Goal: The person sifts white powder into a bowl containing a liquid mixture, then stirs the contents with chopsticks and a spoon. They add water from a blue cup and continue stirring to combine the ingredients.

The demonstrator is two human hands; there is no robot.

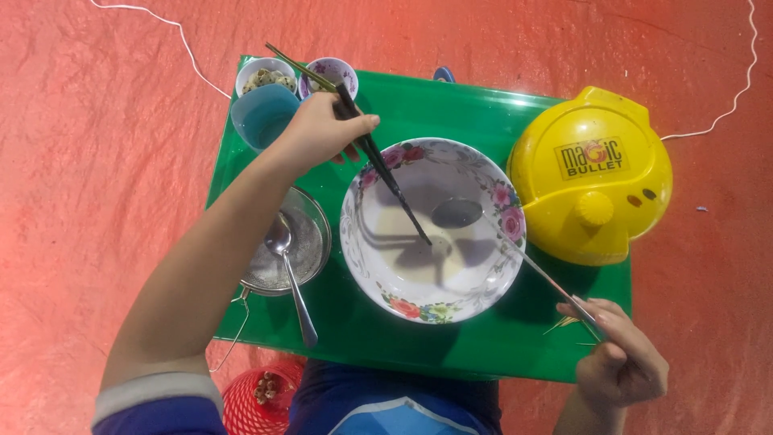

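Two hands grip: left hand [322, 129] one chopstick pair [378, 165], right hand [620, 362] one ladle [499, 238]

- Large bowl [432, 234] mid-table [499, 338]; chopsticks [378, 161] and ladle [483, 229] reach into it.
- Strainer [310, 234] left of bowl, spoon [290, 274] in it.
- Domed appliance [592, 173] right.
- Cup [264, 117] and two small bowls [266, 76] far left corner.

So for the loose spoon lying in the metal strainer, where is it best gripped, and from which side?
Probably by the handle end, coming from the near side: the spoon has its bowl down in the strainer, while the handle juts over the rim onto the green tray, free and unobstructed.
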